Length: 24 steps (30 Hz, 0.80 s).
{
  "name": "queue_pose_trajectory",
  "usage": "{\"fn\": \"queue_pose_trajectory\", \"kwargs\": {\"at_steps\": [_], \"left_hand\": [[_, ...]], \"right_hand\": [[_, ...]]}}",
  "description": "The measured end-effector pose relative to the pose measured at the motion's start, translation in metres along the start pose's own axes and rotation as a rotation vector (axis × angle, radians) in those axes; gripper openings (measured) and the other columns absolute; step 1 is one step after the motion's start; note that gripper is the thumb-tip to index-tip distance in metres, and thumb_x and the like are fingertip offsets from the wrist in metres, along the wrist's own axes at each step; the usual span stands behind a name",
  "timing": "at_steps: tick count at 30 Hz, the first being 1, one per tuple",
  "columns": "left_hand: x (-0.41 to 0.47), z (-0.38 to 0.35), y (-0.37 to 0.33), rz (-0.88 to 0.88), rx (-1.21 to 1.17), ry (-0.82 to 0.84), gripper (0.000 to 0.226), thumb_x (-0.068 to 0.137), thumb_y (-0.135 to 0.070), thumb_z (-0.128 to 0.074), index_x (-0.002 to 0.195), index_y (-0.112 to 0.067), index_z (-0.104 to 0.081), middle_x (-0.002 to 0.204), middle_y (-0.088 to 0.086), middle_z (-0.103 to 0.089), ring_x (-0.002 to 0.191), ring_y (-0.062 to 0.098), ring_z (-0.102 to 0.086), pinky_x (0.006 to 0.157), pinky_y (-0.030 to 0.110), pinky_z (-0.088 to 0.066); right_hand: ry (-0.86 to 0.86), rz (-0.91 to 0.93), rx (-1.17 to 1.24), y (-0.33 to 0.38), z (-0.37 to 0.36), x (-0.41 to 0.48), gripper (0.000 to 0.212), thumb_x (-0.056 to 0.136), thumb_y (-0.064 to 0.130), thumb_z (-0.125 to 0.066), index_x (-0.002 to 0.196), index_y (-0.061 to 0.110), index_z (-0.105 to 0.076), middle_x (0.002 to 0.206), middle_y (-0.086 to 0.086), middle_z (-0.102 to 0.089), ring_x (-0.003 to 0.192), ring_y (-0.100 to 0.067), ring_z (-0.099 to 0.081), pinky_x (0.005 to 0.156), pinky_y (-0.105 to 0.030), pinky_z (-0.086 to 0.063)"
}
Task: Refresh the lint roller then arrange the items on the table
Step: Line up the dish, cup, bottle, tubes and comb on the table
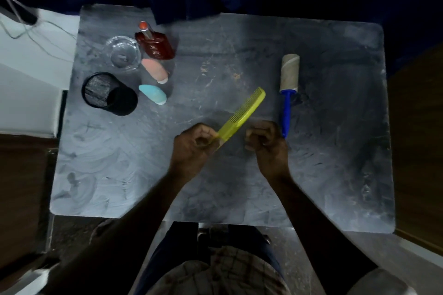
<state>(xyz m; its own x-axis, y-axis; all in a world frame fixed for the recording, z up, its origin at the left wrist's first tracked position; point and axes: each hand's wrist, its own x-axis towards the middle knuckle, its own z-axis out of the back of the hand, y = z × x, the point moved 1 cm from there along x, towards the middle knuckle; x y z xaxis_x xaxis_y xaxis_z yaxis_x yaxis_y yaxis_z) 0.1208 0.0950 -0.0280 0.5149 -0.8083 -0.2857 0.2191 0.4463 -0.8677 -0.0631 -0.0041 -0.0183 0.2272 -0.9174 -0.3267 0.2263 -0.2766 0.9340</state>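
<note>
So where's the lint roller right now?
The lint roller lies flat on the right half of the grey table, blue handle toward the person, just beyond the right hand and right of the yellow comb.

A home dressing corner: comb (242,116), cosmetics bottle (157,46) and lint roller (288,88) on a small table (335,151).

The grey scuffed tabletop (239,187) lies bare across the lower half and the upper middle of the frame. The upper left is crowded: a black mesh cup (109,94), a clear glass bowl (123,53), a dark red bottle (155,43), and pink (154,70) and pale blue (153,94) rounded pieces sit close together. A blue-handled lint roller (288,90) blocks the right centre, beside a yellow plastic comb (242,112).
</note>
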Motion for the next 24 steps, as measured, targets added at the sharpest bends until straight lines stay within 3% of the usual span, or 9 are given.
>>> {"fn": "queue_pose_trajectory", "kwargs": {"at_steps": [2,5,7,10,12,16,20,24], "left_hand": [[0.001,0.004,-0.002,0.065,-0.12,-0.008,0.027,0.083,-0.013,-0.094,0.083,-0.032,-0.074,0.074,-0.017,-0.078,0.063,-0.004,-0.066,0.058,0.019,-0.058],[0.007,0.009,-0.006,0.125,-0.295,-0.058,0.026,0.085,0.002,-0.088,0.084,-0.019,-0.073,0.068,-0.013,-0.075,0.06,-0.003,-0.064,0.054,0.018,-0.055],[0.013,0.014,-0.009,0.166,-0.404,-0.121,0.021,0.087,0.007,-0.084,0.088,-0.01,-0.072,0.068,-0.01,-0.075,0.059,-0.003,-0.064,0.053,0.017,-0.055],[0.021,0.02,-0.011,0.22,-0.494,-0.228,0.016,0.093,0.003,-0.08,0.106,0.001,-0.071,0.084,0.018,-0.075,0.063,0.009,-0.068,0.055,0.02,-0.056],[0.025,0.024,-0.005,0.231,-0.452,-0.306,0.023,0.094,-0.003,-0.081,0.114,-0.002,-0.069,0.092,0.027,-0.075,0.072,0.022,-0.069,0.063,0.029,-0.058],[0.026,0.03,0.013,0.191,-0.319,-0.34,0.044,0.092,-0.021,-0.085,0.129,-0.016,-0.062,0.1,0.014,-0.074,0.078,0.024,-0.071,0.075,0.045,-0.064],[0.024,0.031,0.025,0.141,-0.248,-0.355,0.039,0.092,-0.023,-0.084,0.124,-0.022,-0.063,0.096,-0.007,-0.075,0.08,0.01,-0.073,0.078,0.034,-0.065],[0.028,0.034,0.029,0.135,-0.225,-0.352,0.033,0.092,-0.018,-0.084,0.119,-0.021,-0.066,0.102,-0.007,-0.078,0.084,0.007,-0.073,0.077,0.019,-0.061]], "right_hand": [[0.03,0.03,0.04,0.017,-0.016,0.013,0.017,0.086,0.018,-0.071,0.099,0.023,-0.061,0.107,-0.031,-0.067,0.094,-0.041,-0.07,0.079,-0.061,-0.059],[0.085,0.046,0.105,0.042,-0.042,0.042,0.023,0.088,0.005,-0.072,0.105,0.006,-0.057,0.09,-0.029,-0.066,0.077,-0.036,-0.064,0.059,-0.037,-0.054],[0.121,0.066,0.029,0.057,-0.064,0.062,0.03,0.088,0.006,-0.073,0.111,-0.001,-0.055,0.093,-0.033,-0.068,0.071,-0.033,-0.065,0.058,-0.033,-0.053],[0.176,0.044,-0.101,0.071,-0.097,0.093,0.026,0.089,0.006,-0.074,0.109,0.009,-0.058,0.093,-0.021,-0.072,0.059,-0.025,-0.065,0.053,-0.028,-0.052],[0.205,0.032,-0.166,0.077,-0.118,0.113,0.024,0.09,0.004,-0.072,0.103,0.015,-0.057,0.093,-0.016,-0.07,0.057,-0.019,-0.064,0.052,-0.029,-0.051],[0.241,-0.002,-0.263,0.078,-0.152,0.144,0.028,0.088,-0.001,-0.071,0.092,0.022,-0.055,0.097,-0.019,-0.067,0.055,-0.018,-0.062,0.051,-0.027,-0.051],[0.26,-0.031,-0.383,0.069,-0.169,0.159,0.03,0.086,-0.003,-0.072,0.101,0.018,-0.055,0.098,-0.012,-0.067,0.062,-0.023,-0.066,0.055,-0.039,-0.059],[0.272,-0.063,-0.427,0.063,-0.177,0.165,0.033,0.085,-0.006,-0.07,0.1,0.018,-0.053,0.104,-0.019,-0.069,0.073,-0.031,-0.07,0.063,-0.055,-0.064]]}}
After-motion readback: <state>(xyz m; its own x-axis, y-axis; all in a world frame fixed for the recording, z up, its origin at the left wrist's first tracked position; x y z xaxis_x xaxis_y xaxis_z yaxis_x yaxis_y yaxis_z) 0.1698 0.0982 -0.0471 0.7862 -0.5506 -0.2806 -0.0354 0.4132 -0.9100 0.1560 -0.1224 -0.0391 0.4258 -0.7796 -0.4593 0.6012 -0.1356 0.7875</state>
